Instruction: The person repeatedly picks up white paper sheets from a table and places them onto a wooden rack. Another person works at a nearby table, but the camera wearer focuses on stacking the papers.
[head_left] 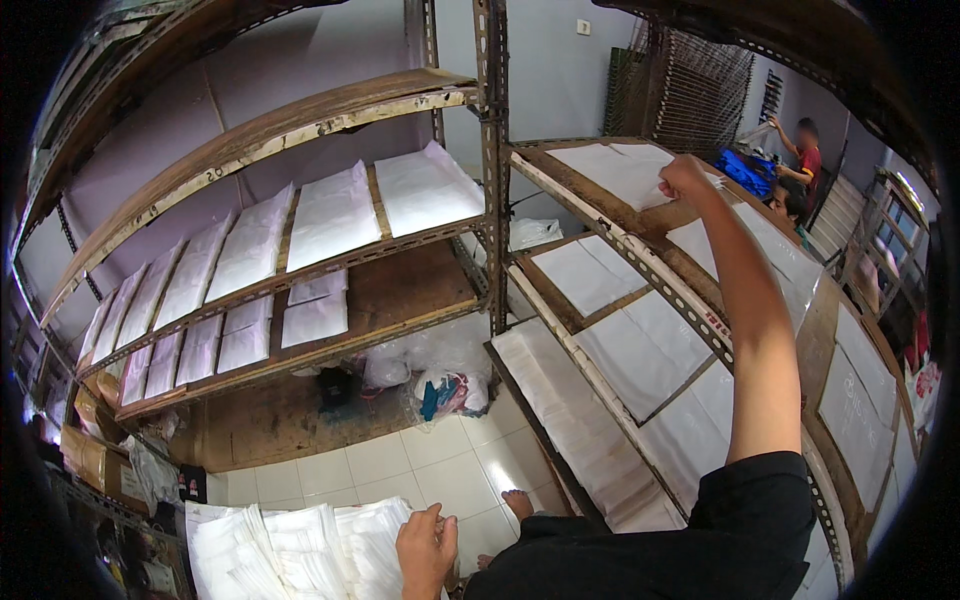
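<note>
My right arm reaches far across the upper right shelf. Its hand (685, 177) is closed at the right edge of a white sheet (610, 165) lying flat on the brown board. Fine folds show in the sheet beside the fingers. My left hand (428, 548) is low in the middle, loosely curled, with a gap between thumb and forefinger and nothing visible in it. Just left of it lies a thick, layered pile of white sheets (290, 550). More white sheets (745, 250) lie along the same upper shelf, under and beyond my forearm.
A metal rack (495, 200) on the left carries rows of white sheets (330, 215) on two levels. Lower right shelves hold more sheets (645, 350). Clear plastic bags (440, 390) lie on the tiled floor (380, 465). Two people (805, 155) are at the far right, by blue cloth (745, 172).
</note>
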